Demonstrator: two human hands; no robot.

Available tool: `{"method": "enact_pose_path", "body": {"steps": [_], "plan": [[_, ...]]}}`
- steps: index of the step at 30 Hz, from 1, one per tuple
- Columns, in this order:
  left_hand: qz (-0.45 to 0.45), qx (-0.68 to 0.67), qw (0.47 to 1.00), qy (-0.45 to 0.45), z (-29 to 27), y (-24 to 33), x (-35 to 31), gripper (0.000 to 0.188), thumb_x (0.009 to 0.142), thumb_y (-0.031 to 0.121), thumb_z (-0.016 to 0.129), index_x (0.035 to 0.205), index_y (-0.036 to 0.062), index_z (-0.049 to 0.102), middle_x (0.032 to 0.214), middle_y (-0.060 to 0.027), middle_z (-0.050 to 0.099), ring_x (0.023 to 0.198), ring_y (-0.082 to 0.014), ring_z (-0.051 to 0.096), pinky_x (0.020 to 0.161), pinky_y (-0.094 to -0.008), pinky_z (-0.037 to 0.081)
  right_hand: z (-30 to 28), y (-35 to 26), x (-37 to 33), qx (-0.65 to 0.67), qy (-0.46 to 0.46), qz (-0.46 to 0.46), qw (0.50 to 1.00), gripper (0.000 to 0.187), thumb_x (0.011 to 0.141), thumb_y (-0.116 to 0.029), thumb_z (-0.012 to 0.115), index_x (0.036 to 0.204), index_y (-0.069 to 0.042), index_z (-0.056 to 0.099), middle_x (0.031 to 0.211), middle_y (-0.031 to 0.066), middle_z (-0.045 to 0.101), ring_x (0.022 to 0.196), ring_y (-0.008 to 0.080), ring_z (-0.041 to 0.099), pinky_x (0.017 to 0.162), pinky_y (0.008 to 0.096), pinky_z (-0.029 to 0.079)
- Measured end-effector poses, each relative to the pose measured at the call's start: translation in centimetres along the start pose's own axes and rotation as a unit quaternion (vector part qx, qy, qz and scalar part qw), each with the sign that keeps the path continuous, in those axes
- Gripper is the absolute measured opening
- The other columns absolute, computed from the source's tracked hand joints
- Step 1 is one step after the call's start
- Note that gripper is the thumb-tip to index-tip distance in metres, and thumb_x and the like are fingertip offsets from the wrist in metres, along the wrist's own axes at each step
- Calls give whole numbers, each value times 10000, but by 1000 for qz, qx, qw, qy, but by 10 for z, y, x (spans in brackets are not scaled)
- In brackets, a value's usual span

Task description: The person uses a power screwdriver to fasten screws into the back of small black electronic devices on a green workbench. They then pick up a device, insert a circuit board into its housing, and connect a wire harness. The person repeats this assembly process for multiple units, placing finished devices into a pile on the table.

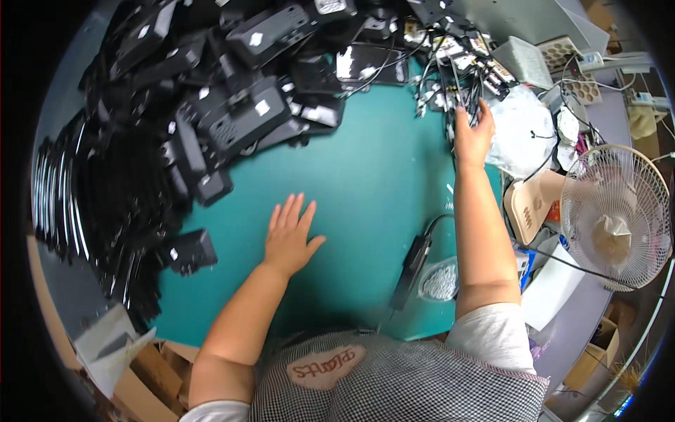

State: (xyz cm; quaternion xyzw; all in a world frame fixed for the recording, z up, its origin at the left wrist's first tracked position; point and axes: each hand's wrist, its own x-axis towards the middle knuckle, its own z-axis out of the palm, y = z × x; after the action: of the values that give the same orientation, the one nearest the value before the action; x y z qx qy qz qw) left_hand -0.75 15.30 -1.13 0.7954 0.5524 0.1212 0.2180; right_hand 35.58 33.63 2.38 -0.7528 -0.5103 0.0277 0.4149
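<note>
My left hand [287, 238] is spread over the green mat [351, 162], holding nothing. Its fingers point away from me. Farther off to the right, my right hand [474, 141] reaches to the near edge of a heap of dark cables and small circuit parts [460, 77]. Thumb and forefinger stand apart there, with cables showing between them; the other fingers are partly hidden. Below, beside my right forearm, lies a black electric screwdriver [410, 273] with a cord. Next to it is a clear plastic dish of small silvery screws [439, 281].
Black plastic housings [246, 116] pile up at the far left, above a row of stacked glossy black panels [91, 190]. Along the right side stand a white plastic bag [522, 130], a beige fan [615, 218] and a power strip [619, 63]. Cardboard boxes [144, 380] sit lower left.
</note>
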Motion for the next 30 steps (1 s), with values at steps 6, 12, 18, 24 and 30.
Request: {"method": "enact_pose_path", "body": {"steps": [6, 12, 18, 24, 30], "plan": [[23, 32, 999, 5, 18, -14, 1, 628, 724, 310, 738, 1292, 105, 565, 1452, -162, 407, 1369, -342, 353, 1131, -514, 254, 50, 6, 75, -196, -175, 63, 963, 1035, 682, -656, 709, 1447, -48, 370, 1364, 237, 508, 1283, 338, 482, 1091, 442, 334], [17, 56, 998, 3, 15, -16, -1, 537, 738, 324, 725, 1224, 124, 616, 1424, -140, 447, 1350, -312, 391, 1117, -495, 286, 89, -6, 88, -342, -246, 95, 902, 923, 750, -595, 638, 1446, -85, 310, 1241, 215, 597, 1175, 342, 566, 1016, 540, 363], [23, 52, 998, 20, 17, -14, -1, 516, 733, 297, 724, 1206, 117, 625, 1414, -134, 459, 1345, -309, 396, 1115, -489, 291, 58, 29, 73, -299, -284, 22, 911, 331, 826, -253, 574, 1061, -21, 541, 958, 249, 676, 915, 413, 653, 835, 484, 505], [28, 44, 998, 31, 17, -12, -2, 510, 726, 265, 719, 1199, 101, 618, 1411, -136, 457, 1347, -320, 386, 1123, -498, 279, -29, 25, 17, -265, -341, -89, 897, 264, 788, -221, 594, 981, -41, 599, 862, 212, 669, 835, 402, 644, 765, 498, 510], [35, 36, 998, 41, 17, -11, -2, 511, 712, 219, 715, 1190, 78, 604, 1407, -157, 453, 1333, -353, 394, 1121, -516, 279, -101, 0, -40, -311, -544, -95, 773, 281, 785, -212, 630, 1012, -51, 593, 864, 189, 673, 843, 381, 650, 769, 488, 510]]}}
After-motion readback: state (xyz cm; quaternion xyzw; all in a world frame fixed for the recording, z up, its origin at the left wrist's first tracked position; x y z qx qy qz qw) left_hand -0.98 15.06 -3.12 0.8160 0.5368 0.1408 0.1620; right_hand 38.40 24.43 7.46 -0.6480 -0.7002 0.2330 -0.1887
